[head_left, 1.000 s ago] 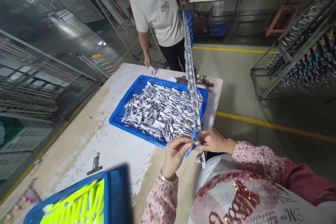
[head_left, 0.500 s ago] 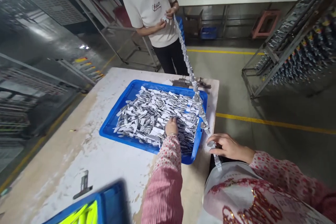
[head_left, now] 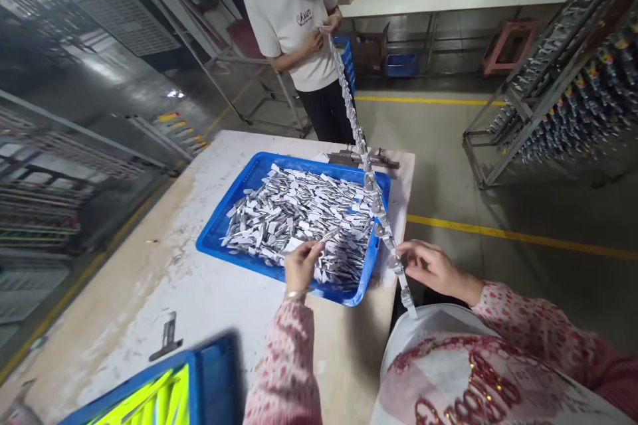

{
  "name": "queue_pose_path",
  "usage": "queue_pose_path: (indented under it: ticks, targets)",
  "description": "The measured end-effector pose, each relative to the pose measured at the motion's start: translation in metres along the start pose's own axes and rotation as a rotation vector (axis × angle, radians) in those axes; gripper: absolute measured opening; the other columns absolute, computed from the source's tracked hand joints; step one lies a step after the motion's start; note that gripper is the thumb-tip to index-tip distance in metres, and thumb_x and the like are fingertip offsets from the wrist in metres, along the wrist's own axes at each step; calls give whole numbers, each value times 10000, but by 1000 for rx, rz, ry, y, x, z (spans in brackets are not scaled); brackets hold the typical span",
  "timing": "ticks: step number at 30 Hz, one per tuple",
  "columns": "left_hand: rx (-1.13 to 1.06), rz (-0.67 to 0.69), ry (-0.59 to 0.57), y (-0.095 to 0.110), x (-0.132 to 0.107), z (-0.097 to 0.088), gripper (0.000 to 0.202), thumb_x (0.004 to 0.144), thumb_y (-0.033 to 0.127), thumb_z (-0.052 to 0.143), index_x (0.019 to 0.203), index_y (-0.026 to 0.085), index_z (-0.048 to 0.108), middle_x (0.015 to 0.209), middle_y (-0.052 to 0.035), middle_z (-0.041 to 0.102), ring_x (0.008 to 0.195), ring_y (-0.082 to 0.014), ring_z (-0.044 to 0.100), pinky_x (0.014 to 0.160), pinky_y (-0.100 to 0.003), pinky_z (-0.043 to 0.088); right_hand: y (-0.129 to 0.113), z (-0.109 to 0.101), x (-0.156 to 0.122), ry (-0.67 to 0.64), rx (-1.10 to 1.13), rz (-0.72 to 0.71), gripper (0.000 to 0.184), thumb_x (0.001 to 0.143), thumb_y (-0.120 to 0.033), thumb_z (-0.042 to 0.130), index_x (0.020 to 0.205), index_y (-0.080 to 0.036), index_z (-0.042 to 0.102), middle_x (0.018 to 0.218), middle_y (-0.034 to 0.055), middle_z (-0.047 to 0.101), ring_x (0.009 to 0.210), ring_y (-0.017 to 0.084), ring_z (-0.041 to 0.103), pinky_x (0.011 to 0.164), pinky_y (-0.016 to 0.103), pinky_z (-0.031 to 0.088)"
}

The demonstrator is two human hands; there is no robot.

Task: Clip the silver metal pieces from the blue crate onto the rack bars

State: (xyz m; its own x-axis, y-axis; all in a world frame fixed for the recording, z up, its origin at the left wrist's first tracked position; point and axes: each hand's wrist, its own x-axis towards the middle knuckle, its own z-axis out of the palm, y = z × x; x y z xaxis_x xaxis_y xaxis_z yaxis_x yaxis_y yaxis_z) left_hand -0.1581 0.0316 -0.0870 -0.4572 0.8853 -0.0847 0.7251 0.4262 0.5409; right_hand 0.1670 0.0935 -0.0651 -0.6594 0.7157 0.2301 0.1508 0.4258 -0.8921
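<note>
My left hand (head_left: 300, 267) pinches a thin silvery piece (head_left: 329, 236) between thumb and fingers, above the near edge of a blue tray (head_left: 212, 242). Many similar flat silver-and-white pieces (head_left: 279, 212) lie heaped in the tray. Along the tray's right side runs a long strip (head_left: 366, 163) set with overlapping silvery parts, sloping from a co-worker's hands (head_left: 321, 33) down to my waist. My right hand (head_left: 432, 270) is beside the strip's lower end, its thumb and fingers apart and the fingertips at the strip's edge.
A metal clamp-like fixture (head_left: 363, 158) sits at the table's far edge. In front lie a small metal tool (head_left: 167, 339) and a blue bin (head_left: 216, 372) of bright yellow pieces (head_left: 149, 405). The co-worker (head_left: 309, 20) stands beyond the table (head_left: 144, 265). A loaded rack (head_left: 528, 80) stands right.
My left hand has come up out of the heap, leftward and nearer me, with a silvery piece in its fingers. My right hand has shifted slightly up, its fingers loosened at the strip.
</note>
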Motion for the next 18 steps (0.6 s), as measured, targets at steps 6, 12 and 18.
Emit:
queue_pose_path:
  ticks: [6, 12, 18]
  targets:
    - [-571, 281, 138, 94, -124, -54, 130, 729, 284, 735, 683, 177, 677, 611, -5, 660, 566, -137, 594, 547, -242, 458, -67, -25, 5, -64, 157, -457, 509, 841, -456, 640, 1218, -142, 503, 831, 49, 667, 626, 110, 570, 611, 220, 492]
    - [-988, 377, -321, 160, -169, -31, 483, 664, 597, 701, 503, 166, 554, 430, -12, 554, 404, -94, 465, 413, -220, 350, -81, -22, -5, -395, 632, -327, 277, 930, -390, 536, 966, -119, 582, 635, 6, 638, 503, 69, 584, 466, 136, 442]
    - [-684, 166, -7, 167, -177, 0, 390, 663, 541, 738, 704, 162, 654, 580, -30, 662, 522, -137, 605, 506, -226, 484, -61, -38, -7, -291, 466, -300, 190, 930, -305, 549, 961, -126, 607, 625, -10, 627, 485, 64, 570, 470, 144, 445]
